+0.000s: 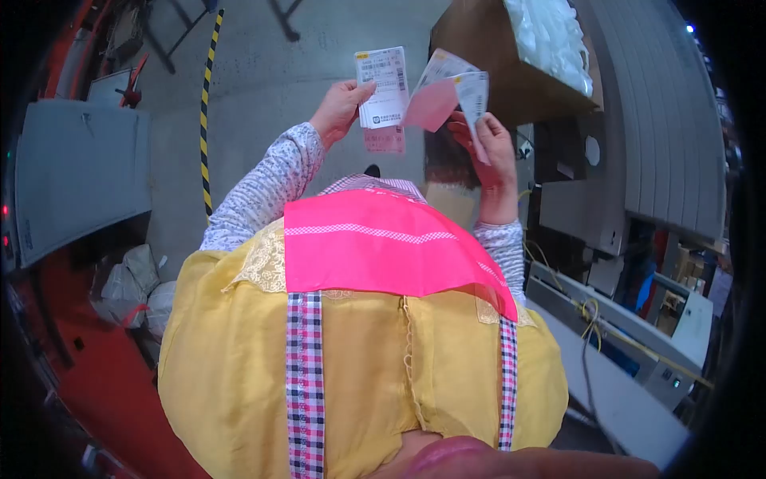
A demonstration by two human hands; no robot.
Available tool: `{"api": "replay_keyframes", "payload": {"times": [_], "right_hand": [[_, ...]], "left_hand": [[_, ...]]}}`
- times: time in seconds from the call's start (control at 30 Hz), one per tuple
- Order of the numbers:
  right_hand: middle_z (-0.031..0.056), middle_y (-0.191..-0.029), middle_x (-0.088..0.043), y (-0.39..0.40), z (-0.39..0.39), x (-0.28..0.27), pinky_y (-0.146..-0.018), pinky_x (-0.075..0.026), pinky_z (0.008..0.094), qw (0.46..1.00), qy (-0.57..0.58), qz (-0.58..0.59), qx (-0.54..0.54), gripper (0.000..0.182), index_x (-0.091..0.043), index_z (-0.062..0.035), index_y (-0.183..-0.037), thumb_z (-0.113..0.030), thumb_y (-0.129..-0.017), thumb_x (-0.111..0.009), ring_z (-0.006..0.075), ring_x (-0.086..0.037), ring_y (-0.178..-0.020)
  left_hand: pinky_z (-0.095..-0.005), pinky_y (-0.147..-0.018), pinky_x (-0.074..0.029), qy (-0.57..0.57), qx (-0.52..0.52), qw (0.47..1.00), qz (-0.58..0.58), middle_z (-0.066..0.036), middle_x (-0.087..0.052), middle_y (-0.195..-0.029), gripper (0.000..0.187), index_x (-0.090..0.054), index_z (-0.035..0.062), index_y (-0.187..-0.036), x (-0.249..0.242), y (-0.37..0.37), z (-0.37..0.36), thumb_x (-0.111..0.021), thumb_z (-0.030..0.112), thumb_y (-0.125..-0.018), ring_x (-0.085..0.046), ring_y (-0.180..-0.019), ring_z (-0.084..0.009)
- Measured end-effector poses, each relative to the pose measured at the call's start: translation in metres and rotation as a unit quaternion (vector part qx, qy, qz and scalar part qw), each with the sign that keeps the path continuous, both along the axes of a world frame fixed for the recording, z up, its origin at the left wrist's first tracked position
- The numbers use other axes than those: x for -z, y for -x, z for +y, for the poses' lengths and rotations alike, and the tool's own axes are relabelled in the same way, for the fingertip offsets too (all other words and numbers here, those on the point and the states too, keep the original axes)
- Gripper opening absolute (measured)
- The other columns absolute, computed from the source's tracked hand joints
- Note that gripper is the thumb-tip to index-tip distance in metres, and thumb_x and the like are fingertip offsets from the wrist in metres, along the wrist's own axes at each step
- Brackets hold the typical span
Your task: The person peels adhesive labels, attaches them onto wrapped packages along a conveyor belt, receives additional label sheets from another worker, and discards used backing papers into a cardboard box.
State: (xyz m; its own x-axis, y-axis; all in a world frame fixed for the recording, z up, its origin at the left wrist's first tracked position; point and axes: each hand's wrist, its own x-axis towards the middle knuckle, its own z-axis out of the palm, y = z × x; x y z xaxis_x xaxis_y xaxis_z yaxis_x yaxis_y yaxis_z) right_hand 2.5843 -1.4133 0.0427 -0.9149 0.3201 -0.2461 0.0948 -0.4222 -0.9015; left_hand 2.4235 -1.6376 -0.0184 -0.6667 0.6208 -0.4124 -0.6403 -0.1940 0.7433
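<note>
My left hand [343, 108] grips a stack of white printed slips [384, 92] by its left edge, thumb on top. A pink printed slip [385, 141] sticks out below the stack. On the right, my right hand [488, 148] holds several loose slips [473, 97], fanned apart, with printed white faces. A plain pink sheet [433, 104] hangs among them, its left edge close to the stack. Some fingers of my right hand are partly hidden behind the papers.
A cardboard box [487, 84] with clear plastic bags [550, 48] stands at the upper right. Grey machinery [678, 128] lines the right, a grey cabinet [80, 176] the left. Yellow-black tape [205, 120] marks the floor. White sacks [132, 279] lie lower left.
</note>
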Motion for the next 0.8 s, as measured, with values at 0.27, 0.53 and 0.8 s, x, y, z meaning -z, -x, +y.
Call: {"api": "replay_keyframes", "payload": {"times": [0.27,0.53,0.8], "right_hand": [[-0.0004,-0.072,-0.060,0.242,0.165,-0.058,-0.055,-0.043,0.0206,0.961,-0.258,-0.097,-0.033,0.015,-0.061,-0.0012,-0.083,-0.015,-0.090,-0.059,0.0051,-0.054,-0.060],[-0.0033,-0.060,-0.053,0.455,0.271,-0.090,-0.046,-0.035,0.0221,0.953,-0.272,-0.115,0.071,0.018,-0.062,-0.0019,-0.073,-0.016,-0.084,-0.064,0.0050,-0.046,-0.052],[-0.0019,-0.068,-0.058,0.625,0.388,-0.145,-0.050,-0.038,0.0198,0.948,-0.284,-0.110,0.087,0.013,-0.063,-0.0009,-0.078,-0.013,-0.083,-0.063,0.0043,-0.050,-0.057]], "left_hand": [[-0.0299,-0.071,-0.053,0.044,-0.115,0.992,0.022,-0.012,-0.065,-0.093,0.026,-0.057,-0.0065,-0.103,0.001,0.221,0.093,-0.057,0.017,-0.091,-0.064,-0.080,-0.0181],[-0.0292,-0.068,-0.053,-0.012,-0.104,0.994,0.016,-0.010,-0.065,-0.093,0.024,-0.058,-0.0053,-0.103,0.015,0.466,0.158,-0.057,0.015,-0.091,-0.064,-0.076,-0.0167],[-0.0285,-0.067,-0.053,-0.035,-0.042,0.998,0.026,-0.010,-0.065,-0.090,0.020,-0.059,-0.0049,-0.098,-0.033,0.663,0.275,-0.057,0.014,-0.091,-0.063,-0.074,-0.0160]]}}
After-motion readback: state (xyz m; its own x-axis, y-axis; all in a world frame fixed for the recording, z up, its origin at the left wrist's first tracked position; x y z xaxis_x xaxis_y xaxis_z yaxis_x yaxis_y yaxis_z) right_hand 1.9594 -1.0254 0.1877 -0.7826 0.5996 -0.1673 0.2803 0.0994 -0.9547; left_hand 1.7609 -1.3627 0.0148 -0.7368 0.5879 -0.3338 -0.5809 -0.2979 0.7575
